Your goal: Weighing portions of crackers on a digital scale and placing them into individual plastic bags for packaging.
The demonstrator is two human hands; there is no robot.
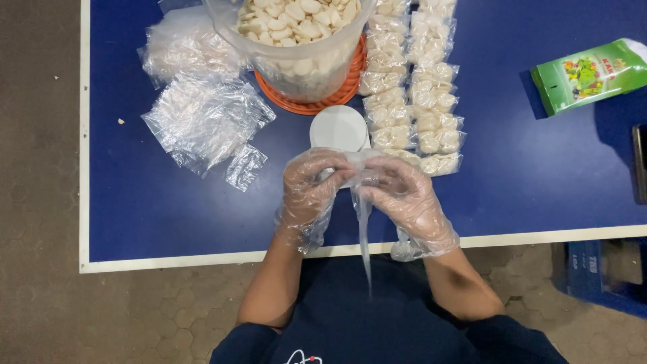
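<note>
Both gloved hands (360,185) pinch a clear bag strip (364,232) hanging lengthwise toward the camera

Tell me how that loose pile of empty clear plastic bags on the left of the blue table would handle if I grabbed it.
The empty clear bags look thin and crinkled, so probably floppy and very light. They lie loosely overlapped, so a grab may lift only a few while others slide off. Their glossy film suggests they could slip.

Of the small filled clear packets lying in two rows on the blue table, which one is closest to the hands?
The last small clear packet of white pieces at the near end of the right row: it lies just beside the gloved right hand, while the others stretch away toward the big tub.
</note>
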